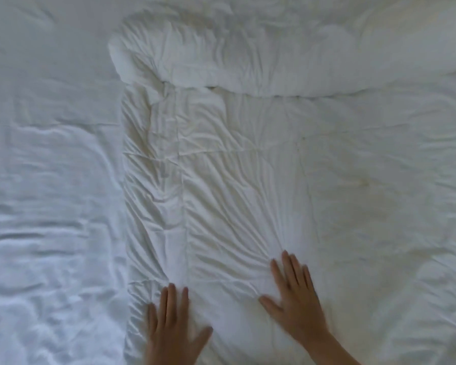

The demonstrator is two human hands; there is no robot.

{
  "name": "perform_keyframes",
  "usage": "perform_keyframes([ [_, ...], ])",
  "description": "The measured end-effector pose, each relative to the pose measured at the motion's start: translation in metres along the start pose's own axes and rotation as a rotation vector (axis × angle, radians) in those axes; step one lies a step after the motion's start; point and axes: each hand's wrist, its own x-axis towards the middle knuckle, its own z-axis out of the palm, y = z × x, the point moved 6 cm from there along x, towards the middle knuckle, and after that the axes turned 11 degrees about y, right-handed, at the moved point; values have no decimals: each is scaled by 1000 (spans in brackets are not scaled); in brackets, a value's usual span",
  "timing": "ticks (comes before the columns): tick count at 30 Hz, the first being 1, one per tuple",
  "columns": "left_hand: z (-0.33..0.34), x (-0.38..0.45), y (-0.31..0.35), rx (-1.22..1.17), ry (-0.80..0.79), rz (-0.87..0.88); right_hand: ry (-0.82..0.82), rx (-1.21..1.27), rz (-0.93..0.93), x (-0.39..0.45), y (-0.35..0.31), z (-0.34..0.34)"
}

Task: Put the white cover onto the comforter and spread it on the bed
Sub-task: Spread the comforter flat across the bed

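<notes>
We press our left hand [173,321] and right hand [294,296], fingers spread flat, on the rumpled comforter [248,180]; smoothing it looks unfinished, top edge bunched.

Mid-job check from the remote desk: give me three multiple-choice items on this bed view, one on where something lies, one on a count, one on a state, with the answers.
1. Where is the rolled, bunched-up part of the comforter?
A. at the far end, away from the hands
B. under the left hand
C. off the bed

2. How many hands touch the comforter?
A. none
B. one
C. two

3. How do the hands lie?
A. flat with straight fingers
B. curled into fists
C. pinching a corner

Answers: 1 A, the thick roll lies across the top of the view. 2 C, the left hand and right hand both rest on it. 3 A, all fingers are spread and pressed flat.
</notes>
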Motion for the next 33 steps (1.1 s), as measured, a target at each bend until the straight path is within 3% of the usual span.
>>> perform_keyframes([
  [6, 40, 4, -10, 106, 98, 47, 177, 18, -27, -14, 6, 24],
  [15, 35, 13, -16, 68, 324, 185, 314, -61, -108, 12, 8, 32],
  [22, 28, 7, -16, 106, 313, 165, 287, -158, -67, 21, 12, 31],
  [27, 29, -1, -16, 159, 322, 157, 275, -213, 65, 14, 5, 26],
  [33, 39, -35, -13, 128, 281, 69, 160, -213, 124, 4, 3, 23],
])
